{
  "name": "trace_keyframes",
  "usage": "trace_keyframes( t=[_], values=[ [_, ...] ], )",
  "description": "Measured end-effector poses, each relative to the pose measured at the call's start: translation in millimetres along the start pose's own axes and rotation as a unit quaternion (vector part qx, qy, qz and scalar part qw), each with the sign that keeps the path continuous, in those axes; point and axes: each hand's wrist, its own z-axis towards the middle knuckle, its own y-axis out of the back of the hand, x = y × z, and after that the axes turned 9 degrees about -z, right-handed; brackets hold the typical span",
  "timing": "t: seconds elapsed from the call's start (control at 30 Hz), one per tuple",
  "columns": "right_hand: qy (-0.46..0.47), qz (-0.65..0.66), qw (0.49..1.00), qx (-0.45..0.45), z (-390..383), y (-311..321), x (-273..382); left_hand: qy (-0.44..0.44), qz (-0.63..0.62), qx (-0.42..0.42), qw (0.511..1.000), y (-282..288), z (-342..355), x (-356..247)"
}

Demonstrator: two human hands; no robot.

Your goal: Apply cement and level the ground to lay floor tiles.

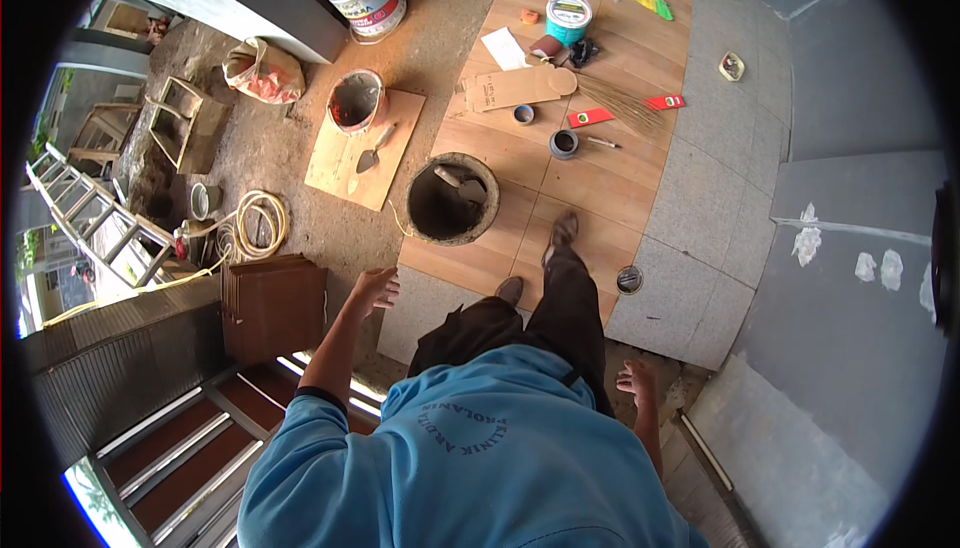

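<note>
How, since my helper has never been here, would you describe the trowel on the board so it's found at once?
Find the wood-look floor, then the pale board to its left. The trowel lies there beside the reddish bucket, its dark blade in view, unlike the tool inside the dark bucket.

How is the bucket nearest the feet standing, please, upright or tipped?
Upright: the bucket shows its round, open mouth facing up toward the camera.

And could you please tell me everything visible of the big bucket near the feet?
The bucket is round, open and upright, its rough rim caked with grey, mortar-like residue. Inside is dark; its material is unclear. A pale-handled trowel rests within. A thin loop, perhaps the handle, hangs at its left. It stands on wood-look tiles.
</note>
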Motion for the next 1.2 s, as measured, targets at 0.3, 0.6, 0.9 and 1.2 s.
trace_keyframes(
  t=[0.3,0.6,0.9,1.2],
  values=[
    [-0.053,-0.088,0.994,0.018,79.2,47.9,103.5,0.097,-0.122,-0.025,0.987,-28.7,13.3,-21.3],
    [0.115,-0.161,0.980,-0.003,161.5,104.5,444.1,0.155,-0.294,-0.018,0.943,-43.7,1.7,10.3],
    [0.142,-0.257,0.951,-0.094,169.7,13.4,695.7,0.153,-0.346,-0.106,0.919,17.8,75.5,-102.8],
    [0.098,-0.314,0.941,0.074,159.6,-110.8,806.5,-0.015,-0.081,-0.218,0.973,184.0,176.7,-372.7]
  ],
)
